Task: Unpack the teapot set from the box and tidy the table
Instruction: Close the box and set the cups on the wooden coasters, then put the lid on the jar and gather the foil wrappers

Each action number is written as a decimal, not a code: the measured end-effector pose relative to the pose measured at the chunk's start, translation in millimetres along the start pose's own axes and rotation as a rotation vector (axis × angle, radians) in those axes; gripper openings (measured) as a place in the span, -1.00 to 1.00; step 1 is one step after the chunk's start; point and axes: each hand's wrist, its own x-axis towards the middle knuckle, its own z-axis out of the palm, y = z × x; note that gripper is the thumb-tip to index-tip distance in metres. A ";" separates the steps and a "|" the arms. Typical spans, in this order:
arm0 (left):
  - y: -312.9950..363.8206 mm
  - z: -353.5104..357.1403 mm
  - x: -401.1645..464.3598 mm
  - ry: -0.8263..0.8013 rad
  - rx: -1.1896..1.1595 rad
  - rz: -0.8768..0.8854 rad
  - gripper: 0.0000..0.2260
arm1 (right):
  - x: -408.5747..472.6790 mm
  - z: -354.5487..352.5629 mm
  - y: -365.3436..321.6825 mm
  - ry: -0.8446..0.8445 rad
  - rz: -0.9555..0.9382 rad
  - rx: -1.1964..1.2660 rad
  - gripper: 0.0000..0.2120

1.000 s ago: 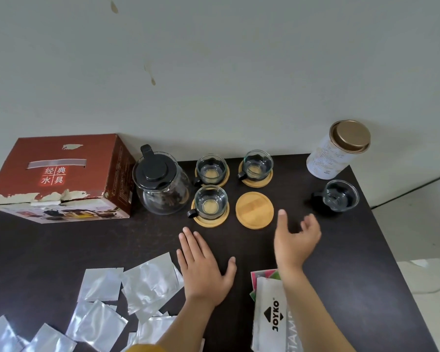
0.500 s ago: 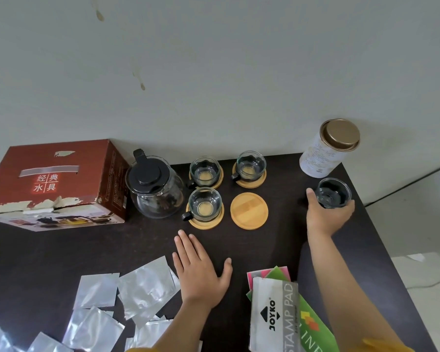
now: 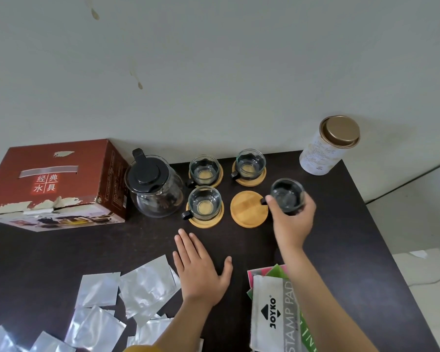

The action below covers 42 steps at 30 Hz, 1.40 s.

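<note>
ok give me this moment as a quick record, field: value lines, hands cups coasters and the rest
right hand: grips a glass cup, beside the bare coaster
left hand: flat on the table, fingers straight
bare coaster: no cup on it
cups on coasters: three
teapot: upright, black lid on, right of the box
box: red, at the far left
tin: gold lid, far right corner
foil packets: scattered near left
stamp pad pack: near edge
</note>
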 end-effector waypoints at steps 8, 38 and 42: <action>1.1 -1.1 0.6 -0.001 -0.008 -0.004 -0.12 | -36.9 24.2 -1.2 -0.241 -0.136 -0.106 -0.28; 138.2 -73.5 47.4 0.143 -0.404 0.410 -0.30 | 82.4 -59.8 -90.7 -0.086 -0.403 -0.148 -0.59; 192.8 -87.3 99.3 0.043 -0.564 0.396 -0.23 | 141.9 -55.6 -101.8 -0.119 -0.390 -0.285 -0.55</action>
